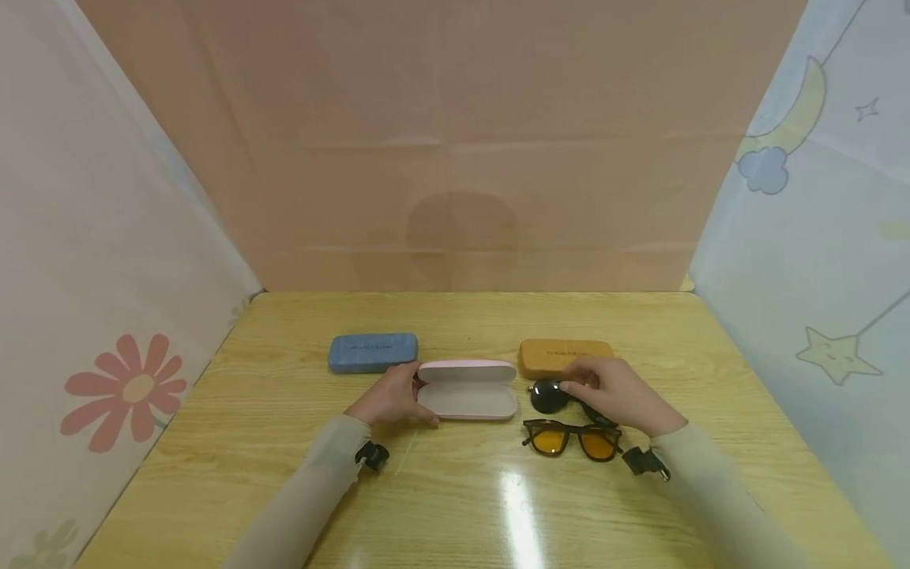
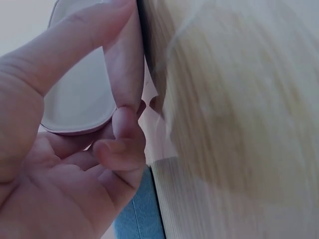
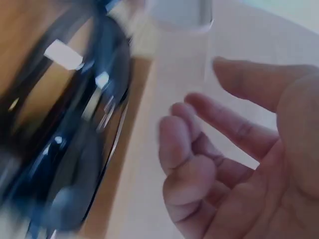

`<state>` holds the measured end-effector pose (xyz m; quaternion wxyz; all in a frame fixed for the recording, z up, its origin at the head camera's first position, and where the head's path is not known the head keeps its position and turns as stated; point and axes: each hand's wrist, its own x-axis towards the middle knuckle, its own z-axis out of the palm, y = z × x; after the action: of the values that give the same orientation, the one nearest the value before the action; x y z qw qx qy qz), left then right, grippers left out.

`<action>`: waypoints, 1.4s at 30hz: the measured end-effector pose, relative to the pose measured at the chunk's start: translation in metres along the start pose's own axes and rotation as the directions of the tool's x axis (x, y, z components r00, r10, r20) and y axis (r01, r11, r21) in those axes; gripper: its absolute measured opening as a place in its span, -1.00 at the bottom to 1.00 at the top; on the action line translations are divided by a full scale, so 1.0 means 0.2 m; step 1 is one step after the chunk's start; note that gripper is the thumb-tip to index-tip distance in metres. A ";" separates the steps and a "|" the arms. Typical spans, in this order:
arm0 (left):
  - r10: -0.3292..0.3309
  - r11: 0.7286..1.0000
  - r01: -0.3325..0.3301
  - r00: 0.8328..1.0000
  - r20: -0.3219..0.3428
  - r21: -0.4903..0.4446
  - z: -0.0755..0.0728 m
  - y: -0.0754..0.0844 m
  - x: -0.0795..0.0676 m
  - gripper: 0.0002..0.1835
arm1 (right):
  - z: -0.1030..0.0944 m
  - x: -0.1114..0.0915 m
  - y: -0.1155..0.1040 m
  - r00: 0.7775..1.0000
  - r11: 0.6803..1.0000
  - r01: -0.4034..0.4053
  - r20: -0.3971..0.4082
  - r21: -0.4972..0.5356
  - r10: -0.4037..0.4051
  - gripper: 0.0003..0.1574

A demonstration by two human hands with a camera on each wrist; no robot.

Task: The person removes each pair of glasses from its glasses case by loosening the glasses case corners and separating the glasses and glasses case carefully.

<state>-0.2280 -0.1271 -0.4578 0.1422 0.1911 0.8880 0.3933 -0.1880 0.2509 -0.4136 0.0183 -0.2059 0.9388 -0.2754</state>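
Observation:
A pink glasses case (image 1: 465, 401) with a pale lining lies open on the table. Its left end is gripped by my left hand (image 1: 392, 395), thumb in front and fingers behind. In the left wrist view the thumb lies along the case's pink edge, with fingertips curled at its end. My right hand (image 1: 620, 393) hovers over black sunglasses (image 1: 548, 397), partly hiding them. In the right wrist view its fingers (image 3: 174, 144) are loosely bent, thumb and index apart, with nothing between them. Orange-lensed glasses (image 1: 550, 441) lie just in front of the sunglasses.
A blue glasses case (image 1: 373, 353) stands behind my left hand, closed. Behind the sunglasses sits a closed yellow-orange glasses case (image 1: 562, 356). The wooden table (image 1: 455, 324) meets a brownish-pink backdrop, with patterned cloths at both sides.

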 end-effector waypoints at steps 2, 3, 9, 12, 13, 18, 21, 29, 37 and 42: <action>0.008 1.000 -0.008 1.000 -0.004 0.010 0.01 0.00 0.01 -0.16 | 0.04 0.07 -0.06 1.000 1.000 0.007 0.008 0.028 -0.007 -0.60; 0.009 1.000 -0.009 1.000 -0.006 0.016 0.01 0.00 0.01 -0.15 | 0.05 0.10 -0.08 1.000 0.999 0.009 0.016 0.042 -0.009 -0.55; 0.008 1.000 -0.008 1.000 -0.027 0.016 0.03 0.00 0.04 -0.15 | 0.14 0.27 -0.20 0.997 0.996 0.006 0.072 0.088 -0.013 -0.43; 0.006 1.000 -0.006 0.999 -0.033 -0.009 0.04 0.01 0.04 -0.16 | 0.17 0.32 -0.21 0.992 0.991 0.004 0.124 0.137 -0.021 -0.47; 0.004 1.000 -0.005 0.999 -0.032 -0.014 0.05 0.02 0.04 -0.15 | 0.17 0.33 -0.21 0.989 0.987 -0.002 0.146 0.162 -0.022 -0.48; -0.007 1.000 0.006 1.000 -0.025 -0.029 0.05 0.01 0.04 -0.13 | 0.18 0.35 -0.19 0.976 0.956 -0.072 0.217 0.284 0.009 -0.53; -0.035 0.999 0.034 0.999 -0.024 -0.038 0.03 0.02 0.03 -0.12 | 0.18 0.36 -0.18 0.970 0.933 -0.114 0.241 0.340 0.031 -0.54; -0.213 0.925 0.202 0.977 0.000 -0.323 -0.03 0.06 0.03 -0.18 | 0.17 0.36 -0.15 0.961 0.905 -0.141 0.274 0.401 0.029 -0.52; -0.234 0.901 0.220 0.972 0.009 -0.373 -0.04 0.04 0.04 -0.28 | 0.17 0.37 -0.16 0.941 0.929 -0.158 0.335 0.335 0.039 -0.49; -0.198 0.894 0.215 0.977 0.084 -0.394 -0.06 0.03 0.05 -0.31 | 0.16 0.37 -0.15 0.939 0.918 -0.159 0.344 0.363 0.027 -0.48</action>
<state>-0.2401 -0.1274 -0.4470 0.2377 0.0707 0.8006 0.5454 -0.2406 0.1825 -0.4197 0.2295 -0.1962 0.8584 -0.4148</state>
